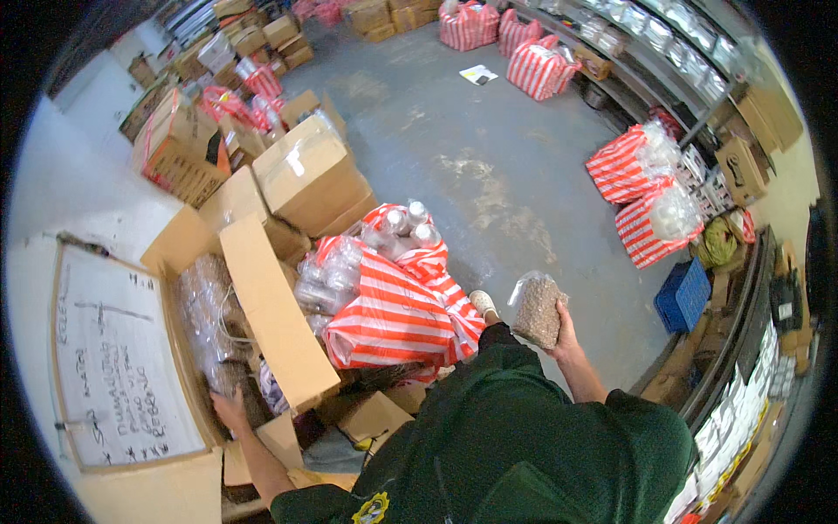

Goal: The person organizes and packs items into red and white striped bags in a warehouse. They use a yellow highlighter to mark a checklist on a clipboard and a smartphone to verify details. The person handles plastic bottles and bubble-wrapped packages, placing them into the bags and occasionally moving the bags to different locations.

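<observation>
My right hand (567, 336) holds a clear plastic packet of brown grains (536, 310) up over the grey floor, to the right of my shoe (483, 302). My left hand (230, 408) reaches down into a tall open cardboard box (271, 314) at the lower left. It rests on clear packets of similar brown contents (209, 323) stacked inside the box. Whether its fingers are closed around a packet is hidden. My dark green sleeves and shirt fill the lower middle.
A red-and-white striped bag (393, 314) full of clear bottles lies beside the box. Sealed cartons (305, 175) stand behind it. More striped bags (642, 188) line shelves on the right, near a blue crate (683, 295). A whiteboard (113, 358) leans at the left.
</observation>
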Demonstrator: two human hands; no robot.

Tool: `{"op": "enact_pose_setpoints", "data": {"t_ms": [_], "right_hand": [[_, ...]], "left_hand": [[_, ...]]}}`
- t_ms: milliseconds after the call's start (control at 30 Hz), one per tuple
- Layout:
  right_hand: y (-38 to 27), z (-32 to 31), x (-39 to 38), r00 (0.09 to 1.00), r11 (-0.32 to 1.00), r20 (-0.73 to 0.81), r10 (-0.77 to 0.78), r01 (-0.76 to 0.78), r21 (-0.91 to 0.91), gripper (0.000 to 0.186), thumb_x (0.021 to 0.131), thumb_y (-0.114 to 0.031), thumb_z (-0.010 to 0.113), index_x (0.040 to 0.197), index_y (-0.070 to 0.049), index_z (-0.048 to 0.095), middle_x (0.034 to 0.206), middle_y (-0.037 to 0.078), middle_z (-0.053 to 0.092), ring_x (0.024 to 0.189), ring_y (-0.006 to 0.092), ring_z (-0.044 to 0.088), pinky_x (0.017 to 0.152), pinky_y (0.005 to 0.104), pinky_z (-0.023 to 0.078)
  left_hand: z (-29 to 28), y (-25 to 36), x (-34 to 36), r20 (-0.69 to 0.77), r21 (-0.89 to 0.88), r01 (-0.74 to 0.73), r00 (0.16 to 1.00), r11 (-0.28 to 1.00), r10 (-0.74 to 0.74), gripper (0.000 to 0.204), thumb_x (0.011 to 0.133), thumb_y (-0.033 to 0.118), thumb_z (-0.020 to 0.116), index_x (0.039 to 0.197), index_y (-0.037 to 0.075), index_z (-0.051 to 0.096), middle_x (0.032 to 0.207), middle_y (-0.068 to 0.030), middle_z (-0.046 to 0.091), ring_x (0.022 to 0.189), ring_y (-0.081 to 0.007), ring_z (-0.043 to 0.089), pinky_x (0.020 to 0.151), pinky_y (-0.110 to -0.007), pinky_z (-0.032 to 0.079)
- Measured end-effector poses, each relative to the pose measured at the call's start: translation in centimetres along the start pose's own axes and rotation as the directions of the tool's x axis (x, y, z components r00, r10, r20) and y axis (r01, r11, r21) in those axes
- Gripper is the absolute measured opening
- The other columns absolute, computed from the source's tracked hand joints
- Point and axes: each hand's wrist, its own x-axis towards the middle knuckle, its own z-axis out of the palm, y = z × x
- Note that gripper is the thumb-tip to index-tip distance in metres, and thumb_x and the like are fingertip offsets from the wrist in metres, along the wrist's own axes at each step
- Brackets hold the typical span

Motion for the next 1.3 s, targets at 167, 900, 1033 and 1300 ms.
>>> {"op": "enact_pose_setpoints", "data": {"t_ms": [167, 900, 1033, 1300], "right_hand": [[2.1, 0.8, 3.5, 0.998, 0.986, -0.036, 0.058, -0.063, -0.152, 0.068, 0.095, -0.053, 0.055, 0.145, -0.01, 0.04, 0.139, 0.015, 0.053, 0.124, 0.0352, 0.055, 0.103, 0.0558, 0.046], [6.5, 16.1, 7.1, 0.955, 0.939, 0.204, 0.214, -0.143, -0.313, 0.069, 0.092, -0.053, 0.058, 0.141, -0.006, 0.043, 0.13, 0.016, 0.059, 0.114, 0.0319, 0.061, 0.099, 0.0506, 0.051], [1.4, 13.0, 7.8, 0.99, 0.98, 0.141, 0.028, 0.001, -0.197, 0.067, 0.092, -0.051, 0.059, 0.141, -0.007, 0.044, 0.127, 0.016, 0.061, 0.111, 0.0311, 0.064, 0.095, 0.0496, 0.054], [-12.7, -6.5, 15.1, 0.913, 0.874, -0.178, -0.368, 0.274, -0.401, 0.065, 0.092, -0.044, 0.064, 0.138, -0.002, 0.046, 0.129, 0.016, 0.059, 0.113, 0.0297, 0.062, 0.099, 0.0433, 0.05]], "left_hand": [[-6.6, 3.3, -2.1, -0.06, -0.114, -0.154, 0.987, 0.981, 0.148, 0.089, 0.071, 0.05, 0.082, 0.133, -0.005, 0.047, 0.127, -0.0273, 0.059, 0.115, -0.0407, 0.059, 0.097, -0.045, 0.047], [-15.4, 25.4, -21.3, 0.19, -0.955, 0.079, 0.902, 0.285, 0.388, 0.108, 0.053, 0.051, 0.093, 0.134, -0.003, 0.045, 0.123, -0.0124, 0.056, 0.107, -0.0242, 0.059, 0.095, -0.038, 0.046], [-5.7, 30.9, -26.0, 0.47, -0.755, 0.628, 0.717, -0.186, 0.515, 0.107, 0.055, 0.051, 0.092, 0.135, -0.002, 0.044, 0.123, -0.0122, 0.056, 0.107, -0.0243, 0.058, 0.095, -0.038, 0.045], [-0.4, 47.4, -26.1, 0.314, -0.257, 0.892, 0.442, -0.373, 0.841, 0.105, 0.057, 0.05, 0.091, 0.135, -0.001, 0.043, 0.124, -0.0116, 0.055, 0.108, -0.0246, 0.058, 0.095, -0.039, 0.045]]}}
